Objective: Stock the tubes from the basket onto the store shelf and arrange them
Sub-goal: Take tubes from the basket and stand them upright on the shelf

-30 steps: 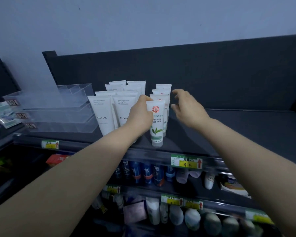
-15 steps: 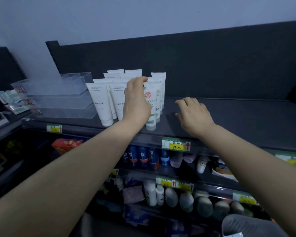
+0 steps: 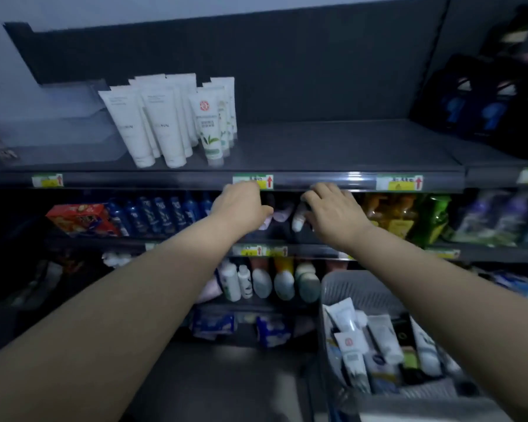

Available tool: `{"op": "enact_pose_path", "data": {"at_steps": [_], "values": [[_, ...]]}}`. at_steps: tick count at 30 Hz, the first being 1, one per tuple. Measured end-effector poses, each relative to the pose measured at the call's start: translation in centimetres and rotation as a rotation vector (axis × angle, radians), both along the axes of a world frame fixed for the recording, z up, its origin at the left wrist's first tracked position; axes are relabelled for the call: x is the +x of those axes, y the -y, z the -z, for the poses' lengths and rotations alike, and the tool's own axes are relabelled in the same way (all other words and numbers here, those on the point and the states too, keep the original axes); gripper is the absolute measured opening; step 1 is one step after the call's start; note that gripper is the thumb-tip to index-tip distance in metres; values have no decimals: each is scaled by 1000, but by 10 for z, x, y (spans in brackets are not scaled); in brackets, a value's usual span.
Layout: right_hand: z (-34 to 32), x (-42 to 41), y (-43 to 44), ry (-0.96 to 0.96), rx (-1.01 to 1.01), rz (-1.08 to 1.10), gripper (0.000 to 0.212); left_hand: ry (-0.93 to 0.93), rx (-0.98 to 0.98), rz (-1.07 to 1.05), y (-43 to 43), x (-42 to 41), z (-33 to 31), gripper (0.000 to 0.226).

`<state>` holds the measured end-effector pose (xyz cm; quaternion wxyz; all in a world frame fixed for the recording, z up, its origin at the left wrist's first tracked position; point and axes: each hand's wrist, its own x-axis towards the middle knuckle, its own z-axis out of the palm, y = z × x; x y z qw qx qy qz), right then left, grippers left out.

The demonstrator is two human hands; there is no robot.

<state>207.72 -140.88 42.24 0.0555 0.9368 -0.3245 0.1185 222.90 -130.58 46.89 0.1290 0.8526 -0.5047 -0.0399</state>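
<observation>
Our left hand (image 3: pixel 241 205) and right hand (image 3: pixel 333 213) hover just below the shelf (image 3: pixel 333 147) edge, fingers loosely curled, gripping nothing. Stocked tubes (image 3: pixel 165 123) stand upright at the shelf's left; loose tubes (image 3: pixel 381 333) lie in the basket (image 3: pixel 363 286), near right.

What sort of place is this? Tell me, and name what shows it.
Probably a shop aisle: yellow price tags along the shelf edge, rows of blue bottles below, white tubes lined up on top.
</observation>
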Motion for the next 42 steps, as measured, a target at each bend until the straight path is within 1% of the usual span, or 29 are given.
{"op": "enact_pose_path", "data": {"at_steps": [5,7,11,14,17,19,21,24,25,27,29,30,32,34,36,39,42], "values": [[39,-95,-19,-122,83,137,35,-105,69,79,-15,-63,39,52],[48,-126,-17,-143,100,193,32,-140,59,91,-10,-85,47,44],[66,-171,-6,-188,178,269,35,-208,43,147,11,-121,62,9],[83,-195,9,-211,225,308,34,-230,66,190,33,-143,80,6],[104,-215,33,-250,273,334,37,-261,151,205,60,-162,108,9],[117,-227,53,-293,311,338,39,-274,216,170,79,-174,132,1],[132,-239,72,-341,362,347,42,-283,266,129,97,-187,156,14],[159,-249,98,-396,471,346,45,-357,339,134,118,-205,192,24],[169,-250,106,-403,513,334,44,-386,367,119,124,-208,204,25],[190,-249,117,-430,580,300,43,-418,452,83,133,-212,224,20],[212,-247,124,-461,632,280,46,-425,514,39,136,-216,239,16],[221,-245,126,-478,659,273,51,-434,533,18,136,-218,246,18],[241,-242,128,-511,727,287,54,-442,546,-32,133,-219,259,29],[260,-243,127,-531,766,297,47,-460,624,-59,127,-216,273,32],[274,-245,124,-548,749,295,42,-518,686,-73,121,-213,286,31],[290,-248,117,-531,733,295,47,-532,652,-106,116,-210,299,28],[307,-244,115,-430,793,346,49,-516,638,-122,114,-211,304,28]]}}
